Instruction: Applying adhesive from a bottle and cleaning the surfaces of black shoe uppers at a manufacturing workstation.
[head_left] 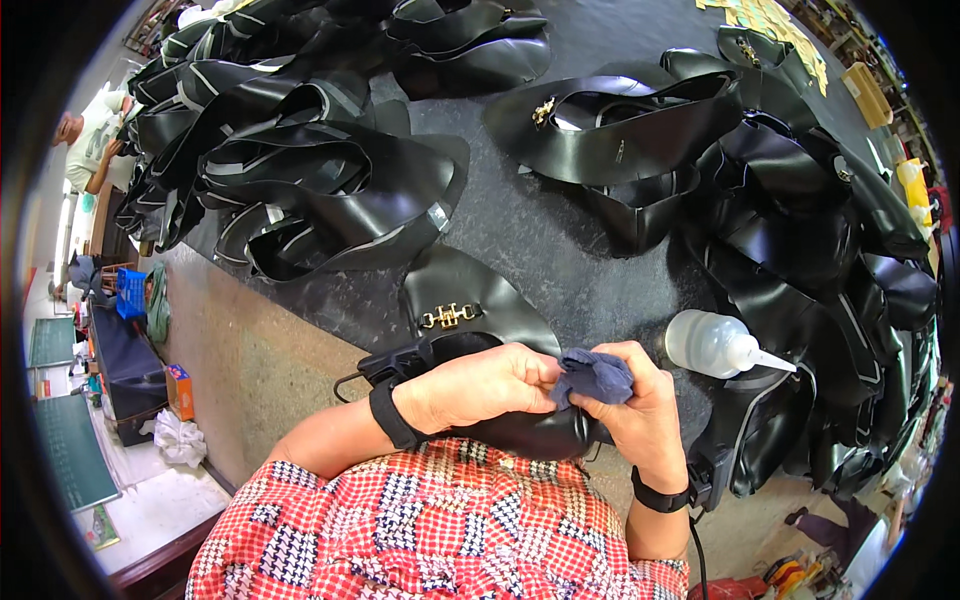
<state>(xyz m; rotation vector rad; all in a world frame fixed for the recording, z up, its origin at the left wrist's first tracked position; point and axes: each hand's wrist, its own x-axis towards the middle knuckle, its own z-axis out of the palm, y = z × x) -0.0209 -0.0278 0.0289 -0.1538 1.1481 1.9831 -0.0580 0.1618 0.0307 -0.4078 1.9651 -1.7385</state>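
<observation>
Both hands pinch one blue cloth above a black shoe piece.
We grip the cloth [596, 376] with left hand [480, 385] and right hand [640, 405], bunching it; squeeze bottle [715, 345] lies near on the table [540, 240].

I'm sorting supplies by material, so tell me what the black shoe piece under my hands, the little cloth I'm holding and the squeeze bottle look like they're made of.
Black shoe upper: looks like smooth leather or faux leather with a soft sheen; its buckle looks like gold-toned metal.
Cloth, pinched by left hand and right hand: dark blue woven fabric, matte and crumpled.
Squeeze bottle: translucent whitish plastic with a pointed nozzle.
</observation>
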